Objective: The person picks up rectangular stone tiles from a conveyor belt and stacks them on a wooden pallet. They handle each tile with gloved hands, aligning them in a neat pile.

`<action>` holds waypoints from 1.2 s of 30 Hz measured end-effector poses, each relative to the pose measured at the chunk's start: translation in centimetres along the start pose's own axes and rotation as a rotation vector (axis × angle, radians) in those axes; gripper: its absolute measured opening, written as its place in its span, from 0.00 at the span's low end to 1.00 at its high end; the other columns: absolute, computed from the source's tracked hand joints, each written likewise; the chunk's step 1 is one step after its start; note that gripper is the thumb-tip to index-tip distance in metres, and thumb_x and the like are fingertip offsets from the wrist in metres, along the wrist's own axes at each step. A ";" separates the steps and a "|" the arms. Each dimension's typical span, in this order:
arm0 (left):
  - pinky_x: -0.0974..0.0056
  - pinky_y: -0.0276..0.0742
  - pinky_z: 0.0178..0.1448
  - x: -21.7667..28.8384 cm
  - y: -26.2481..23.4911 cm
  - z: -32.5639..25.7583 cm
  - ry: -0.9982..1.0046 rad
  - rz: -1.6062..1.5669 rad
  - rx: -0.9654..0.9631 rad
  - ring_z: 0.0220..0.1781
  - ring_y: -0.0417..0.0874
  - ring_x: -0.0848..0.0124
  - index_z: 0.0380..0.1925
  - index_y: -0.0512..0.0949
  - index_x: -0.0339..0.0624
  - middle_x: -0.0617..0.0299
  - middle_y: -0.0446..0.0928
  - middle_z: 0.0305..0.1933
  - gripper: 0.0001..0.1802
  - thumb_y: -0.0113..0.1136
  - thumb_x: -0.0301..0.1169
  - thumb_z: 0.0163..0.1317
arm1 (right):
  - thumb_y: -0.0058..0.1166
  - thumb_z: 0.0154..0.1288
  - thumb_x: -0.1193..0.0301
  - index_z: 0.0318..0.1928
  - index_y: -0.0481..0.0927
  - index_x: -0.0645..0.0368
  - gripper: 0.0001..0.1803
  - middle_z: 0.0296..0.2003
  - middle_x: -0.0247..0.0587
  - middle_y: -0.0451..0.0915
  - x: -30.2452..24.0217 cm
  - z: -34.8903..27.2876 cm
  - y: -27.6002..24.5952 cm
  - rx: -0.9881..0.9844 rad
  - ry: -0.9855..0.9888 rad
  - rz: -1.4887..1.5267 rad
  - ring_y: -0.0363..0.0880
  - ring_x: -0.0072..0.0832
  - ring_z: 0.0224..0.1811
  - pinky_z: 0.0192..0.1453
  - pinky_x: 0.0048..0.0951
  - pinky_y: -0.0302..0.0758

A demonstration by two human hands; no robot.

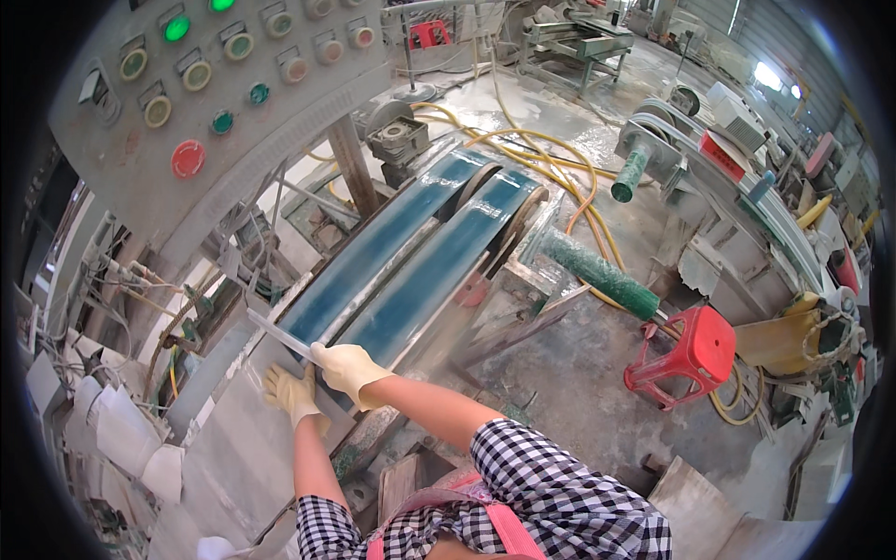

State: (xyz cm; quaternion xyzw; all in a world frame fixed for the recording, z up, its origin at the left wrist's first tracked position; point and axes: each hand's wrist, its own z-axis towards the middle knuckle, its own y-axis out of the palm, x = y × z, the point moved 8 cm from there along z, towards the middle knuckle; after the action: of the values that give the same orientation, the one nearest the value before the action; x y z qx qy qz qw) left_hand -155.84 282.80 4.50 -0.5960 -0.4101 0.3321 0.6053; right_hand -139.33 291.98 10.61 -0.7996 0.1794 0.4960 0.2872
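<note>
My right hand, in a cream rubber glove, is closed on the near end of a thin pale strip. That strip lies across the lower end of two wet blue-green belts running side by side. Just below and left of it is my left hand, gloved alike, with its fingers spread over a grey flat plate. Whether the left fingertips also touch the strip I cannot make out.
A control panel with round buttons and a red stop button hangs at upper left. To the right are a green-coated roller and a red plastic stool. Yellow hoses trail over the wet floor.
</note>
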 end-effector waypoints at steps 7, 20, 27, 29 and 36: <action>0.40 0.57 0.68 0.8 -0.9 0.8 -0.132 0.107 -0.122 0.72 0.58 0.53 0.66 0.62 0.40 0.52 0.63 0.68 0.52 0.66 0.62 0.49 | 0.41 0.65 0.72 0.43 0.73 0.59 0.09 0.36 0.60 0.80 -0.9 -0.1 -0.7 0.097 -0.288 -0.241 0.80 0.56 0.41 0.45 0.51 0.76; 0.47 0.71 0.59 -7.0 -3.9 3.2 0.017 -0.326 -0.055 0.55 0.77 0.37 0.48 0.74 0.27 0.31 0.77 0.49 0.23 0.48 0.38 0.65 | 0.42 0.68 0.67 0.45 0.77 0.58 0.13 0.39 0.58 0.80 0.8 2.4 -0.7 -0.001 -0.273 -0.236 0.78 0.56 0.45 0.48 0.48 0.73; 0.58 0.78 0.49 -7.9 -3.6 -0.4 -0.134 -1.079 -0.203 0.47 0.83 0.62 0.49 0.74 0.28 0.48 0.80 0.45 0.21 0.49 0.38 0.68 | 0.48 0.62 0.70 0.45 0.76 0.56 0.11 0.41 0.55 0.81 -1.5 2.7 2.4 -0.120 -0.388 -0.484 0.80 0.55 0.46 0.49 0.46 0.75; 0.60 0.80 0.46 -5.5 -3.8 -1.6 -0.120 -1.200 -0.183 0.46 0.83 0.62 0.48 0.74 0.28 0.49 0.79 0.44 0.21 0.49 0.38 0.69 | 0.51 0.64 0.62 0.47 0.76 0.57 0.16 0.41 0.56 0.82 -1.9 2.7 2.4 -0.123 -0.392 -0.539 0.80 0.55 0.46 0.48 0.46 0.77; 0.57 0.79 0.54 -4.3 -1.4 0.6 0.014 -1.204 -0.211 0.51 0.82 0.55 0.56 0.72 0.33 0.44 0.78 0.52 0.24 0.53 0.40 0.69 | 0.54 0.64 0.55 0.47 0.72 0.57 0.20 0.37 0.59 0.81 -1.9 1.7 2.6 -0.086 -0.318 -0.445 0.81 0.55 0.42 0.46 0.48 0.76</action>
State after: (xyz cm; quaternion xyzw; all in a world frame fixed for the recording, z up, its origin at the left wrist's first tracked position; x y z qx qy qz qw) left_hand -158.45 279.14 5.44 -0.3186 -0.7015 -0.1147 0.6271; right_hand -142.85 291.04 10.97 -0.7429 -0.0694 0.5470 0.3795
